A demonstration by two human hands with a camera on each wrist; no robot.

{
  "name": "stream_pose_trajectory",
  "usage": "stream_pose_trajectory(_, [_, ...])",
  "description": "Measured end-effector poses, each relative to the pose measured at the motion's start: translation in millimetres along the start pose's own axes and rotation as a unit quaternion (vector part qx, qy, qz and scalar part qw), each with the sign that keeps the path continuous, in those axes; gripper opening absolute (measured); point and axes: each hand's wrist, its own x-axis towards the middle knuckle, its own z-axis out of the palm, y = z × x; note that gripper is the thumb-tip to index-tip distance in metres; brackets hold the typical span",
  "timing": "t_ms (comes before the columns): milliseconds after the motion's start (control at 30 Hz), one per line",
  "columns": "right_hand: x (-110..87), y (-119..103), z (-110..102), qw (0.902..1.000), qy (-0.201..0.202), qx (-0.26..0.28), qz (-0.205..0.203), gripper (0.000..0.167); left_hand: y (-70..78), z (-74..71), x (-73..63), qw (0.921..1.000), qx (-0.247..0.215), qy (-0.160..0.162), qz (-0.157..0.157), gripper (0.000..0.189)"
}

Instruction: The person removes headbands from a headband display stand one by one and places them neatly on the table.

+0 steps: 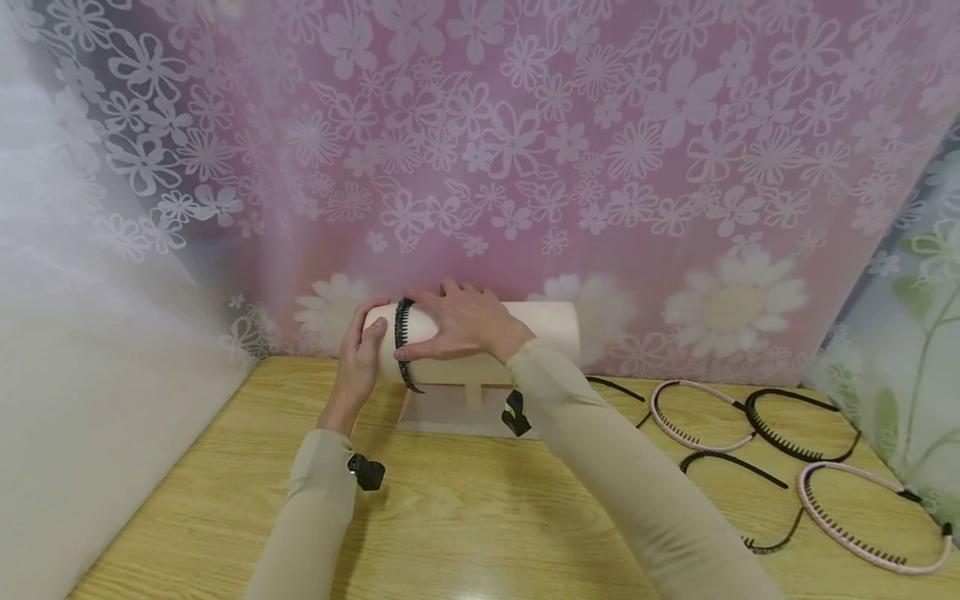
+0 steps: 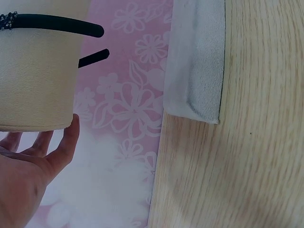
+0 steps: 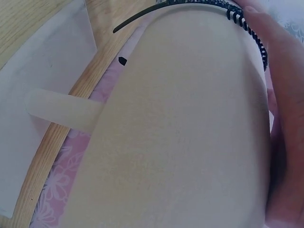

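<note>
A cream padded cylinder (image 1: 546, 327) lies sideways on a short post above a flat pale base (image 1: 438, 410). Around its left part sits a black toothed headband (image 1: 402, 327) with a sparkly, beaded look; its two plain tips (image 2: 90, 29) stick out below the cylinder in the left wrist view. My left hand (image 1: 356, 360) grips the cylinder's left end, thumb in front and fingers behind. My right hand (image 1: 471, 323) reaches over the cylinder and holds the headband, thumb on its front and index finger near its top. The right fingertips are partly hidden in the right wrist view.
On the wooden table (image 1: 450, 517), at the right, lie several more toothed headbands, including a pink one (image 1: 832, 533) and a black one (image 1: 787, 450). A pink flowered curtain (image 1: 510, 167) hangs right behind the cylinder; a white wall (image 1: 112, 375) rises at the left.
</note>
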Motion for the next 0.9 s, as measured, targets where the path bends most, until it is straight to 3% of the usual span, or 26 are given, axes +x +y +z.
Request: stream_pose_trajectory(900, [-6.6, -0.5, -0.7, 0.9997, 0.005, 0.019, 0.014, 0.095, -0.5, 0.2, -0.2, 1.0, -0.002, 0.002, 0.007, 0.042])
